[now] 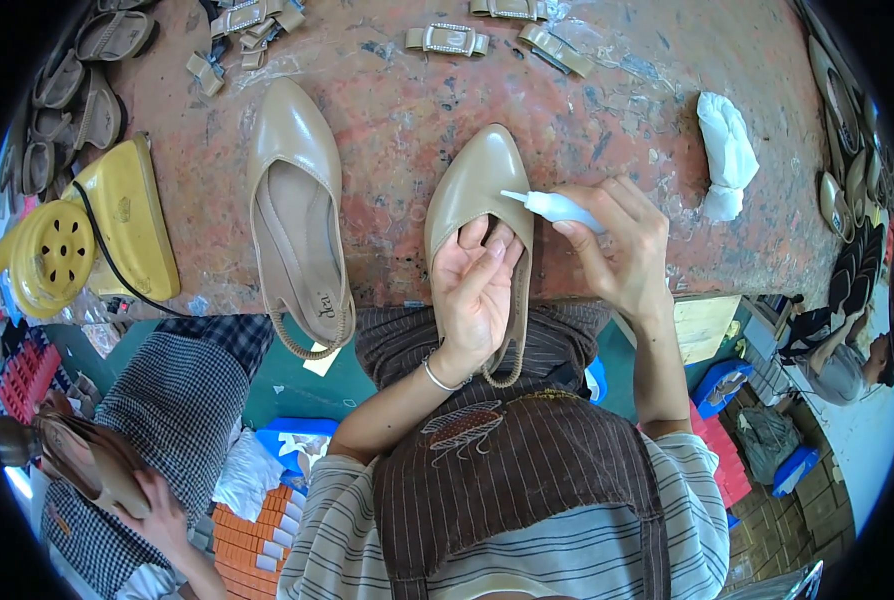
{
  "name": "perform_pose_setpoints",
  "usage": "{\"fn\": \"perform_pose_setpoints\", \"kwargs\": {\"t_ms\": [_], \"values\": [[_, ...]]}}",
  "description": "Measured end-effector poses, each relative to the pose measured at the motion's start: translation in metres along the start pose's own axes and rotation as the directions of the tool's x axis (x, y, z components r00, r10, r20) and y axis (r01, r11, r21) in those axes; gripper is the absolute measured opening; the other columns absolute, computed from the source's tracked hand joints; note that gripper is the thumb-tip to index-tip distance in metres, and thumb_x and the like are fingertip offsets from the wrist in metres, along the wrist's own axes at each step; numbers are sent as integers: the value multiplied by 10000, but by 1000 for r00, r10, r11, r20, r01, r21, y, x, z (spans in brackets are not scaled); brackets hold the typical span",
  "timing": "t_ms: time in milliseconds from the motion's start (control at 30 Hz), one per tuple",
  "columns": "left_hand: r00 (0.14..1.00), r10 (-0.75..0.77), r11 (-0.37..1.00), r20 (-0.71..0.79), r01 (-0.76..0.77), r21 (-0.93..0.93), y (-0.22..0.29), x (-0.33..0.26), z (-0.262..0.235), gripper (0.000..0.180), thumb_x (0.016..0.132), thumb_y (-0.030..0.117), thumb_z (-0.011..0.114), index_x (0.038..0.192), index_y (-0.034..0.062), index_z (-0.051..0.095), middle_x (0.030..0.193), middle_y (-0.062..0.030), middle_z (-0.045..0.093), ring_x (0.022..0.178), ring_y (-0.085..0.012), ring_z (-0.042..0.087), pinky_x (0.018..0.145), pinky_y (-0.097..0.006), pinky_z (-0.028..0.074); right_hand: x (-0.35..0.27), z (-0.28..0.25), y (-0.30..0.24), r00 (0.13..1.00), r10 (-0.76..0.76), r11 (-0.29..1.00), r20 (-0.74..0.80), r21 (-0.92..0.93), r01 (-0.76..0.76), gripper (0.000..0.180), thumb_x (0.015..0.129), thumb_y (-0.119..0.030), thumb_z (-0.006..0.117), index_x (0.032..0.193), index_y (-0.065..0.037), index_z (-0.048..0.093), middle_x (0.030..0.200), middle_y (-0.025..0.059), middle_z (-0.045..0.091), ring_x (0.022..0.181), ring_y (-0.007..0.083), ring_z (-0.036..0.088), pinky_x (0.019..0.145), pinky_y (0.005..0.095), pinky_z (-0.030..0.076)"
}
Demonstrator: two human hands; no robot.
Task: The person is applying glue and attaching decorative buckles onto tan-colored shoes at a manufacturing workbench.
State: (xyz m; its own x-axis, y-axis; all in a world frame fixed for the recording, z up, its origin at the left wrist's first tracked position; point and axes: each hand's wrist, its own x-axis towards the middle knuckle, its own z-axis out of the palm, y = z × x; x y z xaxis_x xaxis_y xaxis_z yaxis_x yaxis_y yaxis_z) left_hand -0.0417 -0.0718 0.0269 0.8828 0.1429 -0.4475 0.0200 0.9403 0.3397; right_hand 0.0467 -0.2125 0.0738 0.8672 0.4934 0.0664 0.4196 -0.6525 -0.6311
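Note:
A beige pointed slingback shoe (475, 178) lies toe away from me near the table's front edge. My left hand (475, 298) is palm up with its fingers inside the shoe's opening, holding the upper from within. In my right hand (622, 245) is a small white squeeze bottle (565, 209) with a thin nozzle. The nozzle tip is at the shoe's upper, just above the opening; whether it touches I cannot tell. To the left stands a second beige slingback shoe (292, 130), apart from both hands. Beige bows with glittering buckles (447, 39) lie at the far side.
A yellow lamp-like device (127, 220) with a black cable stands at the left. A white wrapped bundle (727, 155) lies to the right. Finished-looking sandals (92, 110) crowd the far left edge. At lower left, a co-worker's hand (152, 505) holds shoes.

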Motion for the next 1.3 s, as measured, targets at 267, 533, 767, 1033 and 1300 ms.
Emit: {"fn": "perform_pose_setpoints", "kwargs": {"t_ms": [267, 533, 767, 1033, 1300], "values": [[999, 10, 999, 40, -8, -50, -5, 3, -4, 426, 891, -61, 503, 1304, 8, 428, 1206, -73, 565, 1109, -191, 547, 1033, -386, 408, -1, 14, 63, 868, 265, 905, -420, 419, -74, 261, 935, -47, 515, 1179, -2, 434, 1248, 167, 584, 1233, 237, 493, 1000, 378, 401], [998, 26, 998, 59, -22, -61, -3, 1, -8, 301, 898, -37, 520, 1198, -11, 505, 1089, -52, 612, 1035, -162, 565, 1014, -381, 416, -20, 20, 45, 691, -36, 988, -722, -132, -86, 379, 845, 32, 604, 1207, 39, 493, 1267, 214, 515, 1222, 325, 480, 1023, 399, 385], [994, 46, 998, 98, -42, -46, -3, 5, -17, 109, 935, 40, 536, 1027, 10, 585, 1026, -45, 611, 998, -167, 585, 985, -374, 442, 59, 41, 22, 832, -88, 970, -548, -238, -53, 296, 772, 11, 665, 1063, -41, 650, 1039, 131, 613, 958, 315, 580, 846, 381, 461], [998, 11, 1000, -55, -12, -18, -3, 5, -1, 84, 951, 92, 543, 964, 29, 597, 971, -38, 624, 960, -139, 576, 950, -339, 453, 42, 37, 30, 876, 401, 886, -268, 355, -297, 128, 898, -44, 575, 1014, -9, 616, 740, 70, 594, 657, 149, 595, 584, 297, 473], [998, 19, 994, -52, -14, 110, -1, 6, 4, 238, 991, 116, 441, 1147, -36, 536, 1153, -130, 591, 1099, -227, 571, 965, -386, 456, 14, 31, -18, 869, 439, 368, 230, 836, -408, 99, 894, -38, 619, 956, 34, 593, 750, 62, 633, 590, 91, 601, 520, 205, 486]]}}
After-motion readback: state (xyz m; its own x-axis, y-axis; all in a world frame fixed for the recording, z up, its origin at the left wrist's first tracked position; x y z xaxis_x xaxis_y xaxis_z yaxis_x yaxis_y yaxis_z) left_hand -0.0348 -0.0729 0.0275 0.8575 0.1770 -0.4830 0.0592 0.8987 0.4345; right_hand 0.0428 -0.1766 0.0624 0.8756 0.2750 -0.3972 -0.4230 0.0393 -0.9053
